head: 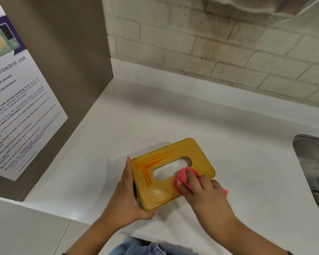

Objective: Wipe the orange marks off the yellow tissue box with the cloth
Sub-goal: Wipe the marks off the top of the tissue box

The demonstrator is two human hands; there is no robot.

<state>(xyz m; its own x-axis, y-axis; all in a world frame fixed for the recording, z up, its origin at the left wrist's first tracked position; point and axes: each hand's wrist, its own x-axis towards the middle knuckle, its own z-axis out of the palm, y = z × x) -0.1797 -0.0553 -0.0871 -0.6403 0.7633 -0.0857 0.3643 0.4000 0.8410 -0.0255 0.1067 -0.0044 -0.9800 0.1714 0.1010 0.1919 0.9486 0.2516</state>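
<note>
Two hands meet at the lower middle of the frame, right of a microwave notice (17, 107). The left hand (126, 188) clasps the left end of the yellow tissue box (201, 157), fingers along its side, thumb at the near corner. Orange marks (145, 167) streak the lid's left part, beside the oval opening. Right of them the right hand (201, 188) bunches a pink cloth (181, 181) in curled fingers and presses it on the lid. A steel sink (317, 172) sits at the right edge of the counter (228, 129).
</note>
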